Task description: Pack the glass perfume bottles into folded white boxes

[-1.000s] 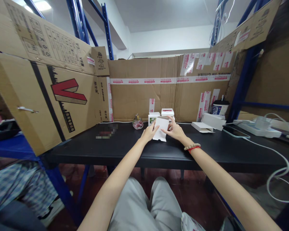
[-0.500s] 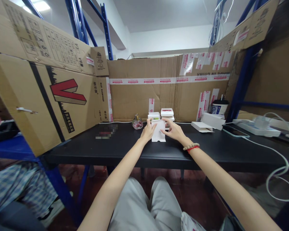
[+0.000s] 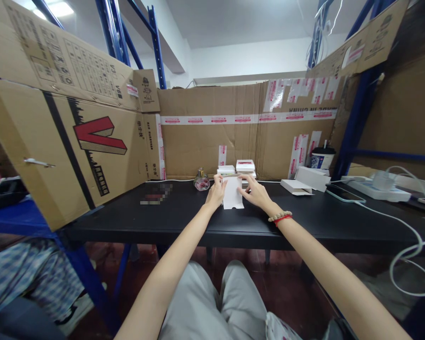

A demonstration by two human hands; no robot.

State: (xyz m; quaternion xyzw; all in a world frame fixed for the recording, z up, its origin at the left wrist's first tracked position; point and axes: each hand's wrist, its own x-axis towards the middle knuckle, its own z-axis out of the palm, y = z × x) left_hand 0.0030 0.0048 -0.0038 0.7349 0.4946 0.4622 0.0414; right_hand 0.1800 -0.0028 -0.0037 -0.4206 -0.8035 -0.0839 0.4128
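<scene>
White carton (image 3: 233, 193) just below frame centre, long axis running up-down in frame — sits between left hand (image 3: 216, 193) and right hand (image 3: 257, 191), neither clearly nearer, fingers of both clamped on its opposite side edges.

The white box (image 3: 233, 193), slanted 1 second ago, now looks straight between the hands — its top edge lower and shifted toward the left hand (image 3: 216, 192).
</scene>
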